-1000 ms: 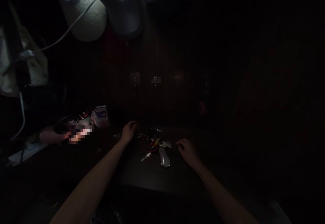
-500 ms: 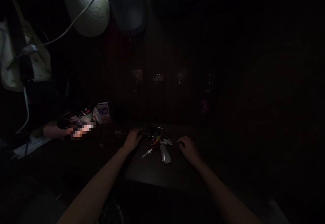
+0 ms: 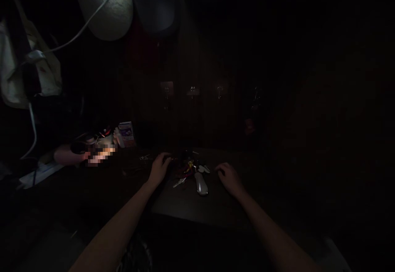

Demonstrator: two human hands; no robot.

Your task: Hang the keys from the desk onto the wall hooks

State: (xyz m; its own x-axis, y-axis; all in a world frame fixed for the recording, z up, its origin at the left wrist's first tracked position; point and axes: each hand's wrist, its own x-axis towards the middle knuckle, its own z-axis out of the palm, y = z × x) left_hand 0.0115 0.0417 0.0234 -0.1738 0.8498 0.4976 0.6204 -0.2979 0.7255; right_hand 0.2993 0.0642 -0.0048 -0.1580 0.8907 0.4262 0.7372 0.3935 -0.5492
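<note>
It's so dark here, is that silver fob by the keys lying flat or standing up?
Lying flat: the silver fob rests lengthwise on the dark tabletop.

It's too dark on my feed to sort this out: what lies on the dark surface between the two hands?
In the head view, a cluster of keys and a pale oblong fob lie between the left hand and the right hand.

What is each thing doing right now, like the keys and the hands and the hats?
Left hand: curled, at the pile's left edge.
Right hand: resting palm down, holding nothing.
Bunch of keys: lying in a heap on the table.
Grey fob: lying flat.
Hats: hanging above.
</note>
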